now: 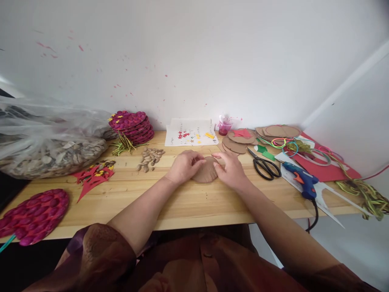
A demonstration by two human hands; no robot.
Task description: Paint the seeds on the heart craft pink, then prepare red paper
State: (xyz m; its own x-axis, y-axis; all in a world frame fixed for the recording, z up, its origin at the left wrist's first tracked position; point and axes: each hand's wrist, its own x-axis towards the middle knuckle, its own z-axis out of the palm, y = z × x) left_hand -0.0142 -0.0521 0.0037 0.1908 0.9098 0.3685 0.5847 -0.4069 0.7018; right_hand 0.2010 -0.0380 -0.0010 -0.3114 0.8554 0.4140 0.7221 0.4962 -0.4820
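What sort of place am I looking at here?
Probably a craft corner, perhaps in a small workshop: a round brown cardboard disc is held at a pale wooden table bearing a blue-and-orange glue gun and black-handled scissors.

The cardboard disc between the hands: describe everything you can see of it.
The cardboard disc is brown and round, seemingly thin cardboard, with wrinkles or marks on its upper face. It is midway along the wooden table; whether it lies flat is unclear. The left hand and right hand hold its sides, partly hiding its rim.
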